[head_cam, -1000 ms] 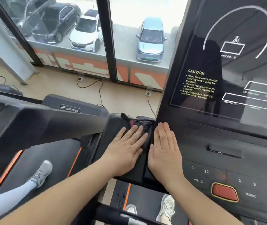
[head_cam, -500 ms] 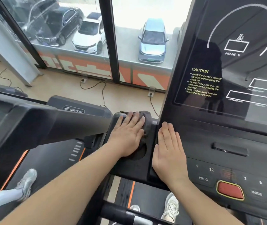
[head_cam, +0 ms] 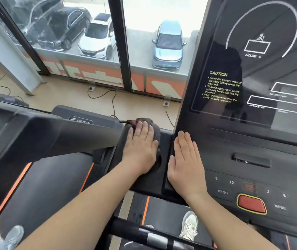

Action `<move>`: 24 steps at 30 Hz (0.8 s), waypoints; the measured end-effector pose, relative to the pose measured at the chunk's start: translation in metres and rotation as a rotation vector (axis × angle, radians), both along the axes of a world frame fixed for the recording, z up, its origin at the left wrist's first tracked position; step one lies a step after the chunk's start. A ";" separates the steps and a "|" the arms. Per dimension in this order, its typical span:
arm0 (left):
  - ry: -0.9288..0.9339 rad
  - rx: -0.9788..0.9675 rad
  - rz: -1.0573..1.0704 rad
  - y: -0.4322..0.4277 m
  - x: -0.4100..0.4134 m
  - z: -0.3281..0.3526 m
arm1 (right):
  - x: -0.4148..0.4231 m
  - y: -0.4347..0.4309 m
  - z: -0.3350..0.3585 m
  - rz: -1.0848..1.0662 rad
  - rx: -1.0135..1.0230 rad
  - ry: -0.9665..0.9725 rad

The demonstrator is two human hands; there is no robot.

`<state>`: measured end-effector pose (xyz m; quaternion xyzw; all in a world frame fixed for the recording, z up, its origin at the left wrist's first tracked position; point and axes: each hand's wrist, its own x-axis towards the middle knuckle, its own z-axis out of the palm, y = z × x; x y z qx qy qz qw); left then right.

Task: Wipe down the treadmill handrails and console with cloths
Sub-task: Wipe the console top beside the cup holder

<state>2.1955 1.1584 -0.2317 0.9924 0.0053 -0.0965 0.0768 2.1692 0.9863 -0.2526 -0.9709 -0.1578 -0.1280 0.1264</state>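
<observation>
A dark grey cloth [head_cam: 155, 130] lies on the black tray at the left end of the treadmill console [head_cam: 252, 141]. My left hand [head_cam: 140, 148] presses flat on the cloth, fingers together and pointing away from me, near the tray's far edge. The cloth's far end and a reddish tag show beyond my fingertips. My right hand [head_cam: 185, 159] rests flat and bare on the console's left edge, just right of the cloth, holding nothing. A round cup recess [head_cam: 157, 164] shows partly beside my left palm.
The console screen [head_cam: 252, 69] rises on the right, with buttons and a red stop button [head_cam: 251, 203] below. A neighbouring treadmill's console arm [head_cam: 35, 138] juts in from the left. Another person's shoe [head_cam: 14, 235] stands on that belt. A front handrail bar [head_cam: 153, 237] runs below my arms.
My left hand has slid the cloth forward along the tray, away from me, uncovering the cup recess. My right hand has stayed flat on the console edge.
</observation>
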 end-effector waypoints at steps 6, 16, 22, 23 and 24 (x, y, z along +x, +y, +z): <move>0.009 0.122 -0.234 0.025 -0.013 0.000 | 0.000 0.001 -0.002 -0.002 -0.004 -0.021; 0.041 0.020 -0.283 -0.008 -0.044 -0.005 | 0.002 -0.001 -0.003 0.002 -0.012 -0.029; 0.067 0.091 0.002 0.025 0.000 0.013 | 0.000 -0.001 -0.003 0.002 0.016 -0.047; 0.063 0.076 0.003 0.013 -0.007 0.011 | 0.000 -0.001 -0.003 0.001 0.014 -0.044; 0.062 0.056 -0.032 0.002 -0.019 0.008 | 0.000 -0.001 -0.003 0.000 0.010 -0.040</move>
